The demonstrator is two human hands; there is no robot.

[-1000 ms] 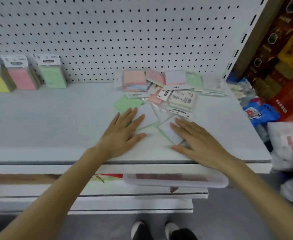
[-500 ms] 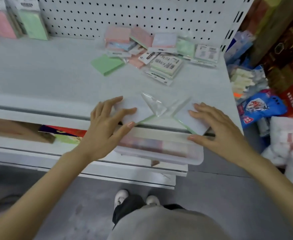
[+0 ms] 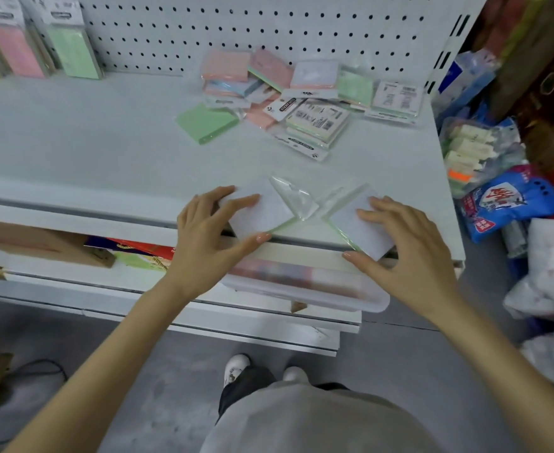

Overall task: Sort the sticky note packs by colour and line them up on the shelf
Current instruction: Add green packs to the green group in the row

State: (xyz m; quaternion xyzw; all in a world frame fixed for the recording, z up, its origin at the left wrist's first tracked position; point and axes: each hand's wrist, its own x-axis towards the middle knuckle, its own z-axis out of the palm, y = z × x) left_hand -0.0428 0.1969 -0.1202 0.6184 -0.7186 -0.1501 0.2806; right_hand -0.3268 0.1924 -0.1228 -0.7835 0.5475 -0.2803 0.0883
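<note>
White metal shelf [image 3: 73,152], front edge: our left hand [image 3: 203,237] pinches one white-faced green-edged sticky note pack [image 3: 262,214], our right hand [image 3: 409,246] pinches the twin pack [image 3: 357,230]. Pickup step, we reckon; next both join the upright green pack [image 3: 73,50].

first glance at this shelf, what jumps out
Two hands work at the front edge of the shelf: the left hand grips the left sticky note pack and the right hand grips the right sticky note pack, both white side up. Behind them a jumbled pile of packs lies near the pegboard. At the back left, a pink pack and a green pack stand upright.
</note>
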